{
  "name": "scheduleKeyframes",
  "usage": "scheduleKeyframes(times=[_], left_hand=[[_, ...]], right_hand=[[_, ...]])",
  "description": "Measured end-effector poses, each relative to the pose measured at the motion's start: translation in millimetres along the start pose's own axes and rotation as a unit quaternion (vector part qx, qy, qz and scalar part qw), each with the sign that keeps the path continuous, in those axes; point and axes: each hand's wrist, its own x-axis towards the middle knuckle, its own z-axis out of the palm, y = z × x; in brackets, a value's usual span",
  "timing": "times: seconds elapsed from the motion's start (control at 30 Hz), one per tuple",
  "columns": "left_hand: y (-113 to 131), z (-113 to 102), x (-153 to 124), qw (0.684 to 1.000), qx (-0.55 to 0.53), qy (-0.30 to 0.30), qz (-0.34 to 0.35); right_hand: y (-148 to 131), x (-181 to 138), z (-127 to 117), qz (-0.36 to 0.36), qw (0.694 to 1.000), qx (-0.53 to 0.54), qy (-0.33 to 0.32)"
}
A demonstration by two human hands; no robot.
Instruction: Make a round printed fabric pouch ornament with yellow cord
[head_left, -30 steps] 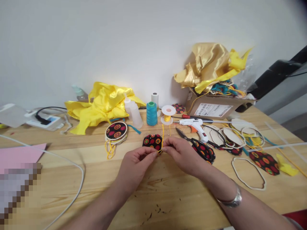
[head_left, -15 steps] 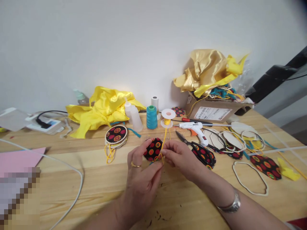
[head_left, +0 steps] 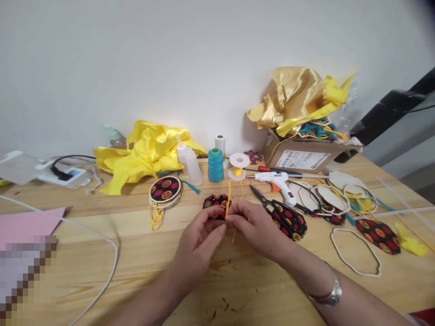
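Note:
A dark fabric-covered piece with red and orange round motifs is in front of me, tilted more edge-on. My left hand has its curled fingers at the near edge of this piece, index finger across it and thumb a little below. My right hand pinches a yellow cord between thumb and fingertips, right beside the left fingertips. One length of the cord stands up in front of the piece, and a thin end hangs below the pinch. The fingers partly hide the lower edge of the piece.
Behind stand a yellow cord spool, a teal thread cone and a squeeze bottle. Black scissors, a white glue gun and pale frames lie right. A cardboard box holds fabric. A white cable crosses left.
The fabric piece has tipped flatter. My left index finger has come down from its top edge toward the cord, and the left thumb has drawn back a little. The right hand keeps its pinch.

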Motion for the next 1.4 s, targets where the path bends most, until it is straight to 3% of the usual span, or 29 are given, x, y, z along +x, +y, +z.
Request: scheduleKeyframes(times=[0.1,0.3,0.5,0.97,1.4], left_hand=[[3.5,-0.8,3.9,0.999,0.000,-0.007,-0.042],[4.6,-2.3,3.5,0.993,0.116,0.007,-0.008],[4.6,-4.4,5.0,0.983,0.177,0.032,-0.023],[9.0,-4.4,5.5,0.995,0.080,0.047,-0.032],[2.2,-5.9,6.3,0.997,0.020,0.046,-0.059]], right_hand=[[-1.8,-1.8,0.1,0.003,0.999,-0.032,-0.003],[-2.7,-2.9,-1.3,0.010,0.998,-0.058,-0.004],[-2.3,-1.6,-2.2,0.013,0.999,-0.043,-0.008],[-6.7,0.4,-7.6,0.062,0.990,0.119,-0.050],[-4.8,2.7,-5.9,0.058,0.990,0.116,-0.048]])
